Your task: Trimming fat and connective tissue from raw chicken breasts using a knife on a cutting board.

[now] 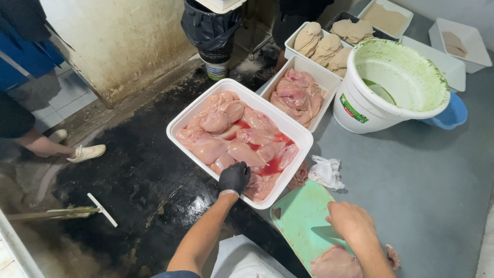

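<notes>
**Raw chicken, white tray, prep table**

Head view: pale pink chicken breasts [226, 136], wet, lying in red juice in a white tray [180, 123] overhanging the table edge. Black-gloved left hand [234, 177] closes on a fillet there. Bare right hand [350, 220] rests flat, fingers loosely curled, on a green cutting board [298, 216]. Grey table [427, 185]; dark wet floor [139, 175]. Trays of raw meat: two. White bucket [360, 103]: one.

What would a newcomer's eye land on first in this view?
Probably the large white tray of raw chicken pieces in red liquid at centre, where the black-gloved left hand reaches in. To its right stands a white bucket smeared green inside. Near the bottom, the bare right hand rests on a green cutting board beside another piece of meat.
</notes>
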